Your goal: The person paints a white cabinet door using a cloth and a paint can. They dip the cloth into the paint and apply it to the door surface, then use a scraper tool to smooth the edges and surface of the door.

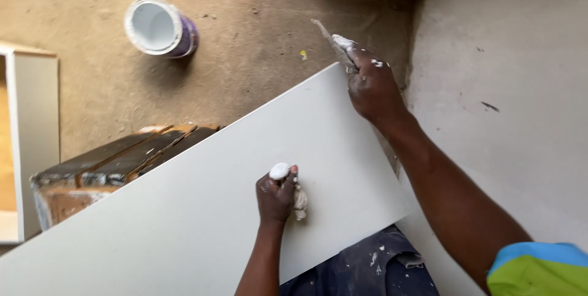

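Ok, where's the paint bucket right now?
In the head view the bucket lies on its side on the dirt floor, upper left, beyond the white board and apart from both hands.

A white bucket [160,27] with a purple side is seen lying tipped on the dirt floor [245,45]. A worn wooden box [104,173] is set nearby. A pale cabinet [33,143] is placed at the left edge, a plastered wall [508,87] at the right.
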